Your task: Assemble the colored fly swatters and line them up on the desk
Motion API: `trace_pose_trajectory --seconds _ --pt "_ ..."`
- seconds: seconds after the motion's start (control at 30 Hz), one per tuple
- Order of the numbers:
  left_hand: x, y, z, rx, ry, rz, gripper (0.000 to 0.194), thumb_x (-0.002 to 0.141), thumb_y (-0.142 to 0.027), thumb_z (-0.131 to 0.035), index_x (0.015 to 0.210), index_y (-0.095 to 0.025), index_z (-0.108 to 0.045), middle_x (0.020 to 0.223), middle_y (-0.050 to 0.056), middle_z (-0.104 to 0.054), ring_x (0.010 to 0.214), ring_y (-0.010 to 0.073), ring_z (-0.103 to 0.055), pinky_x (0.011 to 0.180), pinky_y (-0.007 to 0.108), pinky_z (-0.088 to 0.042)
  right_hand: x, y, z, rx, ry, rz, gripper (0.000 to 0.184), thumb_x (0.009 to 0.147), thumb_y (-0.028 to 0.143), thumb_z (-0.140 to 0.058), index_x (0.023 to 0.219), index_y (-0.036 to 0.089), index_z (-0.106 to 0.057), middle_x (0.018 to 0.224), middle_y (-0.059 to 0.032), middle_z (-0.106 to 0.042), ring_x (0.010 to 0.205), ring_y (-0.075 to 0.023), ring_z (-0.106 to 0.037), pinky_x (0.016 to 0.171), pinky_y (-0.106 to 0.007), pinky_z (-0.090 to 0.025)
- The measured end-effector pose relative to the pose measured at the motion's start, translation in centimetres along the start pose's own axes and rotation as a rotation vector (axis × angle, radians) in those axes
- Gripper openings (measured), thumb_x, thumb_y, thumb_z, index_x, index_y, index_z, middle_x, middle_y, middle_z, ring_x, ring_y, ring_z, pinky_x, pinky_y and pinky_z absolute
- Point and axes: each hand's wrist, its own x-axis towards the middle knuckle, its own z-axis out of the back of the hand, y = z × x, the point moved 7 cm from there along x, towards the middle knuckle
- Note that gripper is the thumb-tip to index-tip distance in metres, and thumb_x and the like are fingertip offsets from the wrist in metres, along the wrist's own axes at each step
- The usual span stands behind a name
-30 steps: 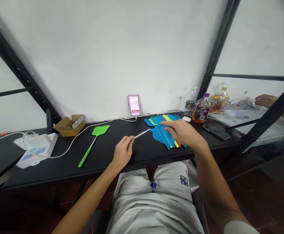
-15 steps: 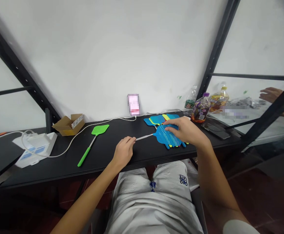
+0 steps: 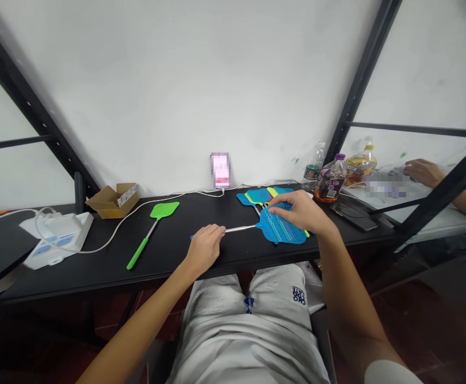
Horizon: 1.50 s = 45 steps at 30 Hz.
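A blue fly swatter point(image 3: 283, 226) with a perforated head and a thin metal shaft lies crosswise in front of me. My left hand point(image 3: 207, 245) is closed around its handle, whose blue tip shows just past the knuckles. With thumb and fingers together, my right hand point(image 3: 302, 213) pinches the upper edge of the swatter's head. Beneath and behind it is a pile of more fly swatters point(image 3: 259, 196), blue and yellow, partly hidden by the head and the right hand. A green fly swatter point(image 3: 164, 210) lies apart on the left.
On the black table point(image 3: 108, 266), an open cardboard box point(image 3: 112, 201) and a white power strip point(image 3: 62, 240) with cables stand left. A phone point(image 3: 220, 170) leans on the wall. Bottles point(image 3: 331, 178) and another phone point(image 3: 353, 216) are right; beyond the frame another person's hand point(image 3: 425, 172) shows.
The held blue swatter's head has come slightly nearer and to the right. Its handle tip now shows beyond my left hand. The other person's hand has moved left.
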Motion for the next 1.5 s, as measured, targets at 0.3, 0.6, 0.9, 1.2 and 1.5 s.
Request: trace_pose_trajectory --seconds 0.3,0.6,0.9,1.2,1.5 --pt "0.1 -0.4 0.4 -0.023 -0.012 -0.030 0.025 0.101 -0.016 -0.039 0.101 -0.018 -0.065 0.089 0.007 -0.070 0.078 0.0194 -0.061 0.072 0.033 -0.046 0.9 -1.7 -1.4 0.183 0.008 -0.051 0.019 0.083 0.036 -0.069 0.083 0.020 -0.078 0.088 -0.0028 -0.078 0.087 -0.0208 -0.071 0.082 -0.031 -0.050" --pt "-0.1 -0.2 -0.1 -0.042 0.016 -0.019 0.027 0.100 -0.017 -0.038 0.101 -0.018 -0.066 0.084 0.007 -0.068 0.078 0.0196 -0.062 0.074 0.033 -0.047 1.0 -1.0 -1.3 0.158 -0.084 -0.021 0.018 0.084 0.035 -0.069 0.080 0.020 -0.077 0.083 -0.0025 -0.077 0.081 -0.0198 -0.069 0.077 -0.030 -0.048" --pt "0.0 -0.1 0.1 -0.079 0.006 -0.003 0.026 0.099 -0.016 -0.040 0.099 -0.019 -0.066 0.081 0.007 -0.066 0.076 0.0197 -0.061 0.072 0.032 -0.047 0.9 0.7 -1.4 0.074 -0.164 0.037 0.023 0.085 0.039 -0.068 0.075 0.020 -0.075 0.076 -0.0009 -0.075 0.065 -0.0152 -0.063 0.065 -0.028 -0.041" --pt "-0.2 -0.2 0.2 -0.048 -0.036 -0.031 0.025 0.097 -0.012 -0.040 0.096 -0.018 -0.063 0.079 0.005 -0.064 0.073 0.0188 -0.059 0.070 0.031 -0.046 1.1 0.6 -1.8 0.121 -0.183 0.021 0.022 0.084 0.038 -0.069 0.074 0.020 -0.075 0.074 -0.0008 -0.074 0.067 -0.0157 -0.064 0.068 -0.028 -0.043" --pt "-0.2 -0.3 0.7 0.011 -0.103 -0.047 0.021 0.097 -0.012 -0.042 0.096 -0.017 -0.062 0.081 0.006 -0.065 0.073 0.0190 -0.059 0.070 0.031 -0.045 1.4 0.0 -2.1 0.204 -0.272 0.011 0.024 0.084 0.040 -0.070 0.074 0.019 -0.074 0.072 -0.0022 -0.072 0.069 -0.0171 -0.065 0.070 -0.029 -0.045"
